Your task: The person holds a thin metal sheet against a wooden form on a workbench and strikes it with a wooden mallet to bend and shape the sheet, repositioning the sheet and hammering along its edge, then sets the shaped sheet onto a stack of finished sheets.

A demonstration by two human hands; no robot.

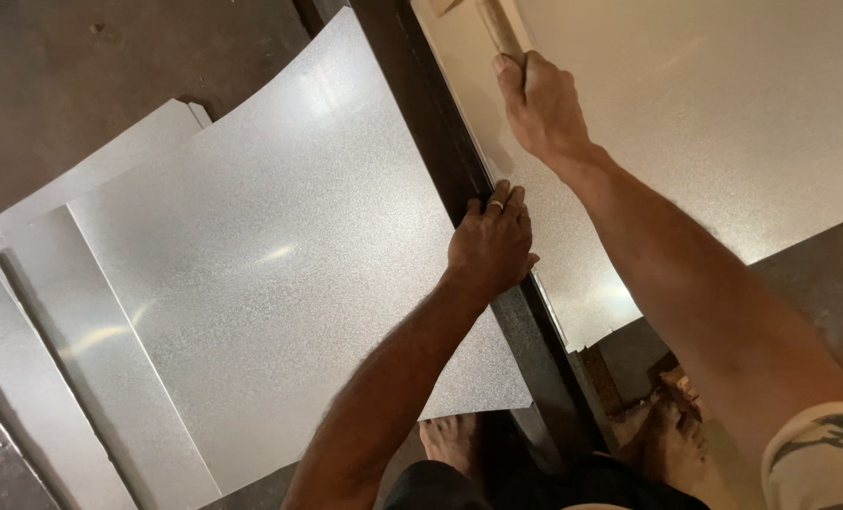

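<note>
My right hand (541, 106) is closed around a wooden handle (499, 26) that runs up out of the top of the view; its head is hidden. My left hand (490, 247), with a ring on one finger, presses flat on the edge of a galvanised metal sheet (714, 123) where it lies against a dark steel bar (440, 132). The bar runs diagonally from the top centre down to the bottom right. A second curved metal sheet (280, 255) lies left of the bar.
More flat metal sheets (72, 340) are stacked on the dark floor (72, 66) at the left. My bare feet (450, 439) stand on the floor near the bar's lower end.
</note>
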